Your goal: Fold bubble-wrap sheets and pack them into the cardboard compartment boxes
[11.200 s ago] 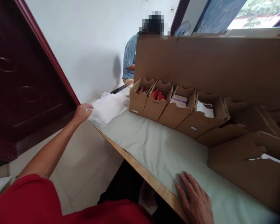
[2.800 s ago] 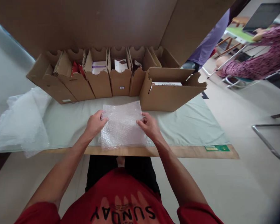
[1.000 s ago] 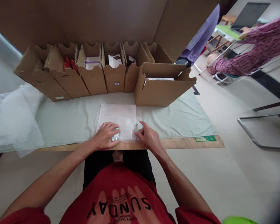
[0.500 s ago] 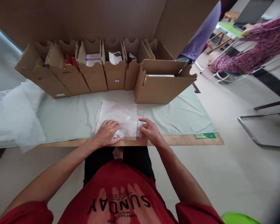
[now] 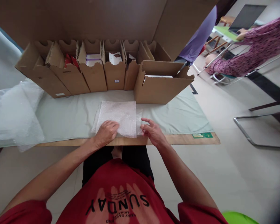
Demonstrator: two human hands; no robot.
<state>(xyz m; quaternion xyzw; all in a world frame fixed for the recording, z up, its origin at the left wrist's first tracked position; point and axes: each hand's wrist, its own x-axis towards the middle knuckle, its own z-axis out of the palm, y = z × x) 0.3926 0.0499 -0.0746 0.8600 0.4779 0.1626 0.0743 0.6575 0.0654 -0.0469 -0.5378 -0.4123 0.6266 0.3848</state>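
A flat piece of bubble wrap [image 5: 123, 113] lies on the cloth near the table's front edge, with a thin clear strip along its right side. My left hand [image 5: 108, 130] has its fingers curled together at the wrap's near left edge, gripping it. At the right side, my right hand [image 5: 152, 131] pinches the clear strip between thumb and bent fingers, its index finger stretched out. What lies under or inside the wrap cannot be made out.
Behind stand several cardboard file boxes [image 5: 81, 77] with red and white items inside; another cardboard box [image 5: 162, 90] sits crosswise at right. More bubble wrap [image 5: 16, 115] hangs over the left table edge. A person in patterned purple clothing [image 5: 254, 53] sits at right by a laptop [image 5: 247, 18].
My left fingers have curled in closer over the near edge of the wrap. The right hand has shifted slightly right with the clear strip.
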